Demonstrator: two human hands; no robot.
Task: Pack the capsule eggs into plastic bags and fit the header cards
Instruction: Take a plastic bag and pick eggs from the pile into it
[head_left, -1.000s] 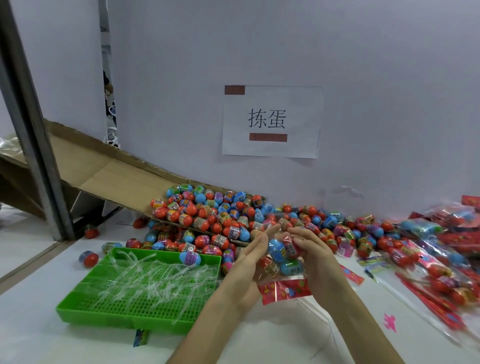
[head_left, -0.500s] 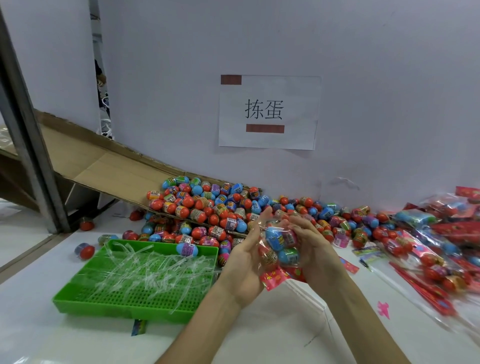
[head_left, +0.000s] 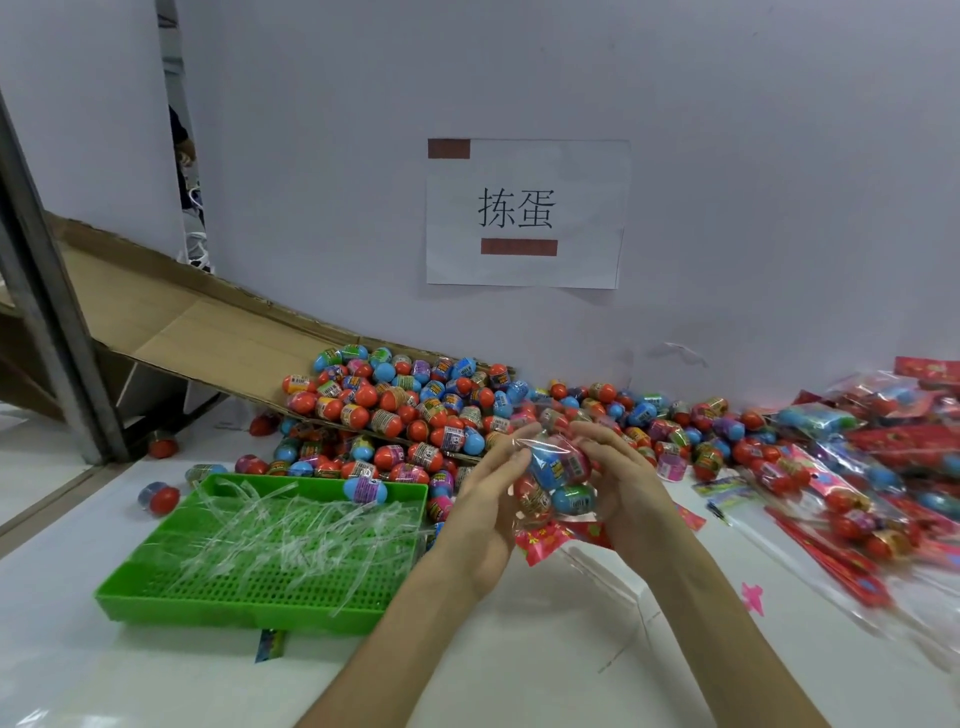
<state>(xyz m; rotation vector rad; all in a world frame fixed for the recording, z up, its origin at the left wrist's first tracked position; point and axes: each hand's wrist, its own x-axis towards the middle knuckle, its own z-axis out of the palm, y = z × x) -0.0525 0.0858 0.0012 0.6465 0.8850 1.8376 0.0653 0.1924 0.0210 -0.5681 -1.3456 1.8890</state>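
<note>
Centrally, plastic bag (head_left: 560, 488) holds capsule eggs (head_left: 546, 469); green tray (head_left: 234, 605), clear strips (head_left: 291, 530).

1. A tray (head_left: 234, 616) sits on the table (head_left: 156, 686) at the left, with loose strips (head_left: 291, 530) in it.
2. Behind it, a heap of eggs (head_left: 415, 410) lies on and below a cardboard ramp (head_left: 182, 332).
3. A sign (head_left: 524, 213) hangs on the wall behind.
4. Filled packs (head_left: 883, 467) lie at the right.
5. A bag (head_left: 561, 478) sits between the left hand (head_left: 483, 514) and right hand (head_left: 623, 483), right of the tray.
</note>
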